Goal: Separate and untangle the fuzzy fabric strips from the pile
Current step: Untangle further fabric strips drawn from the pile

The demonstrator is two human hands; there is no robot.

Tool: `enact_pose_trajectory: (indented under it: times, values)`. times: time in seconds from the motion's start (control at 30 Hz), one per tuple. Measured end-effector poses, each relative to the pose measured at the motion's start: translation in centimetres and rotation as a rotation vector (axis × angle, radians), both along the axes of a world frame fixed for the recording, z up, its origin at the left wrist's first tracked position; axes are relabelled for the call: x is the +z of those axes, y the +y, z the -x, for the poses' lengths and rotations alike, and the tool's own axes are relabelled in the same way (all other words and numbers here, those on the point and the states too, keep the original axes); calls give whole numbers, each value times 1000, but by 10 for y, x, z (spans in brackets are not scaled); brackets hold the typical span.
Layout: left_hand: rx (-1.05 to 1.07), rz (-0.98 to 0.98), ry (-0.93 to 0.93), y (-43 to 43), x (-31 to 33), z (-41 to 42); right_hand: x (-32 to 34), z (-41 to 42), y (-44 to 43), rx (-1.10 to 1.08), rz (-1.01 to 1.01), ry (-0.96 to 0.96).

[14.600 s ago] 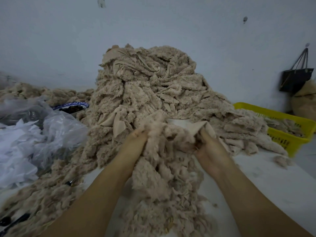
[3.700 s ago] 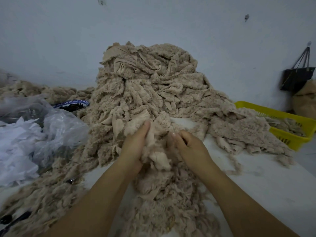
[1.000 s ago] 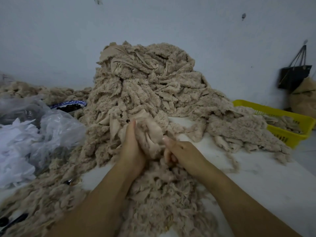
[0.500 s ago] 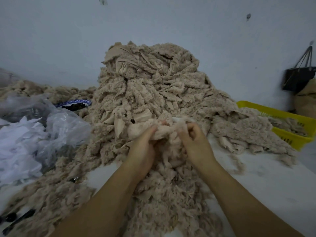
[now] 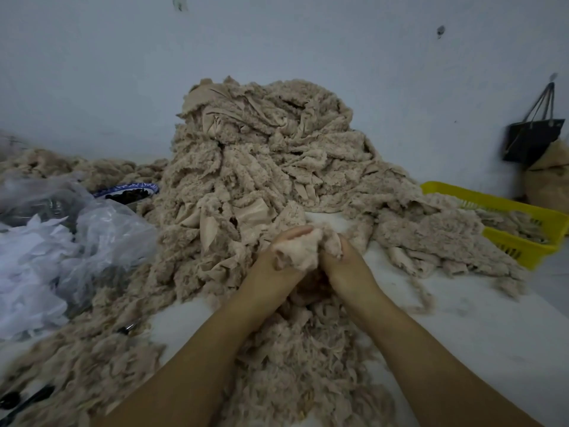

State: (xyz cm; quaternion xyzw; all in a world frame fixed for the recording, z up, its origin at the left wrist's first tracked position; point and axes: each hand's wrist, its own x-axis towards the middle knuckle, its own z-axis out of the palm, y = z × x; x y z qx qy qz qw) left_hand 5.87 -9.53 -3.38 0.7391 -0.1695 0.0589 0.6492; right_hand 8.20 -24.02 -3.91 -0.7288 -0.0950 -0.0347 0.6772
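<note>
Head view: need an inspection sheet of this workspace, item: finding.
Surface: white table, bare at right.
Job's things: tall pile of fuzzy beige strips at back; loose strips spread near the arms; fabric clump held above them.
Clutter: clear plastic bag, white scraps, blue-rimmed bowl at left.
Grippers: left hand and right hand both grip the fabric clump.
Cables: nothing seen.
Surroundings: yellow basket with strips at right; black bag hanging on the wall.

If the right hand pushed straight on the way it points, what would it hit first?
Probably the big pile of fuzzy strips, just past the clump the right hand grips; depth is hard to judge.
</note>
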Motion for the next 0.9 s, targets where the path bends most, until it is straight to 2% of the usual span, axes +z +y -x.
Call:
enact_pose_trajectory:
  times: [0.07,0.13,0.2,0.27,0.3,0.33,0.37,0.43,0.5,0.57,0.67,0.73,0.8,0.9]
  values:
    - [-27,-98,-9,7,-5,-4,-5,-1,-6,-48,-20,76]
    - [48,-188,-24,11,-10,-9,-2,-2,-10,-67,-81,131]
    - [142,-295,-32,12,-15,-13,10,-6,-22,-59,-435,140]
    - [167,-408,24,11,-17,-15,23,-11,-42,-35,-1011,92]
    - [174,-465,62,12,-19,-16,24,-13,-51,-58,-1213,93]
    - [187,-523,81,12,-20,-18,21,-13,-56,-92,-1273,135]
    - [203,-573,82,12,-21,-19,16,-13,-55,-135,-1186,204]
    - [216,-602,74,11,-22,-20,2,-12,-40,-189,-780,304]
    - [212,-589,69,10,-23,-20,-1,-13,-26,-213,-501,278]
    - [234,-508,74,13,-21,-18,2,-14,-19,-213,-439,236]
    - [281,-293,47,14,-18,-15,3,-12,-20,-176,-484,214]
    - [277,-214,7,11,-15,-13,4,-7,-19,-117,-482,182]
    - [249,-215,-40,6,-12,-10,6,-2,-14,-20,-425,130]
    - [186,-333,-122,1,-11,-6,4,3,-2,108,-258,58]
